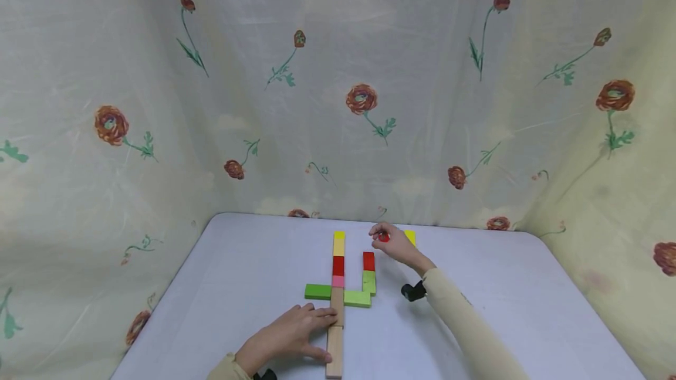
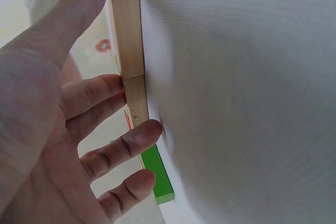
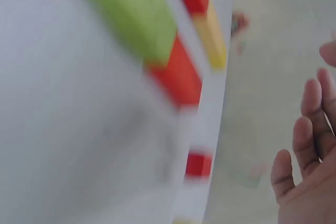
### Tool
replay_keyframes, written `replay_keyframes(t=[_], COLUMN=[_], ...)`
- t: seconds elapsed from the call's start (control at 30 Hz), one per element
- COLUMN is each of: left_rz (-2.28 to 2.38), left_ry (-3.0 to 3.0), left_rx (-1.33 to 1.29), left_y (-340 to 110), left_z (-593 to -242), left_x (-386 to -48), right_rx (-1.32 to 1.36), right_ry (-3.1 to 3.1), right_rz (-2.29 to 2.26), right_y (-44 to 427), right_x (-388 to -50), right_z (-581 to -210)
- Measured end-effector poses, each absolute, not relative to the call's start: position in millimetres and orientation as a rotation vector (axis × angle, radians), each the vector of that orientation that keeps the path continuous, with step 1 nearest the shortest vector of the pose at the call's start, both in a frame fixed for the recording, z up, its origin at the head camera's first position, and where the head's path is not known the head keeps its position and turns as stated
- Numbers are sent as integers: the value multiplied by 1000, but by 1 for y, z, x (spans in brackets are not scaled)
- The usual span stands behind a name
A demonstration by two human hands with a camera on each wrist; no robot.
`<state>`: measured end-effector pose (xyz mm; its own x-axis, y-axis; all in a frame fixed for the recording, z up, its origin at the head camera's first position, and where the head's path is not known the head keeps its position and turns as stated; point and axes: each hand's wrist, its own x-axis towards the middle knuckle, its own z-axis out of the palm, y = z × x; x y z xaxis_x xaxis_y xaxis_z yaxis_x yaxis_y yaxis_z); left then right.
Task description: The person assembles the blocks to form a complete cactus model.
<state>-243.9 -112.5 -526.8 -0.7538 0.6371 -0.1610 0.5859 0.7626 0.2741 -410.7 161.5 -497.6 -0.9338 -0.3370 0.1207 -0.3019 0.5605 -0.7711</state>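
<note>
My left hand (image 1: 287, 333), fingers spread, touches the side of two plain wooden blocks (image 1: 335, 353) lying end to end. Beyond them the line continues with a pink block (image 1: 338, 281), a red block (image 1: 338, 265), and pale and bright yellow pieces (image 1: 339, 244). A dark green block (image 1: 318, 291) juts left; a light green block (image 1: 357, 299) juts right. From there another light green block (image 1: 369, 283) and a red block (image 1: 368, 261) run away from me. My right hand (image 1: 398, 244) hovers over a separate red block (image 3: 198, 165), fingers extended and apart from it in the right wrist view.
A yellow block (image 1: 410, 236) lies just beyond my right hand, partly hidden by it. The white table (image 1: 253, 274) ends at a flower-printed cloth (image 1: 327, 133) that hangs behind and along both sides.
</note>
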Motion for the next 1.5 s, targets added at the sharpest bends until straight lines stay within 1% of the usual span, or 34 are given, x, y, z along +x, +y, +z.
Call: replay_keyframes(t=[0.23, 0.4, 0.8, 1.23, 1.5], left_rz=[320, 323, 328, 306, 292], left_ry=[2701, 2700, 2717, 2713, 2712], left_rx=[904, 910, 1008, 1010, 990], left_y=[-113, -114, -115, -115, -116], left_z=[-526, -526, -530, -527, -525], left_x=[-244, -244, -243, -245, -245], right_rx=[-241, -113, -49, -9, -55], right_ry=[2810, 2764, 2699, 2714, 2766], right_rz=[-1407, -1407, -1271, -1133, -1133], right_y=[222, 238, 253, 256, 253], right_x=[-433, -439, -443, -452, -452], right_z=[-516, -526, -544, -555, -559])
